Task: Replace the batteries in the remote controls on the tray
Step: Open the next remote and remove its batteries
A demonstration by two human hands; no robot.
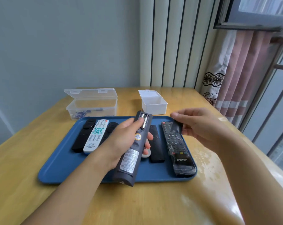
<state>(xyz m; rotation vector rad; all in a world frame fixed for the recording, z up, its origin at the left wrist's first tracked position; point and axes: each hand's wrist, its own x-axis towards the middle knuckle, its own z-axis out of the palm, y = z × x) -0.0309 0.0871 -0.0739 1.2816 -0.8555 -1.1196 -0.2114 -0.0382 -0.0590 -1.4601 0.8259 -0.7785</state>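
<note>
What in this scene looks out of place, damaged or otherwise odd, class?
One thing stands out: the black remote at the right edge of the blue tray wears a clear plastic wrap that looks torn and wrinkled. The open battery bay on the dark grey remote in the left hand simply fits the task.

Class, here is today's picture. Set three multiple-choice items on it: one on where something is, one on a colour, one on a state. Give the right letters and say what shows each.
1. Where is the clear box with batteries?
A. beyond the tray's far left edge
B. on the tray
C. in the right hand

2. What colour is the tray?
A. red
B. blue
C. white

3. The held remote's battery compartment is:
A. covered
B. open, batteries inside
C. open, empty

Key:
1 A: the clear box stands on the table behind the tray.
2 B: its bare surface is blue.
3 B: batteries show in the remote that the left hand grips; the right hand holds the cover.
</note>
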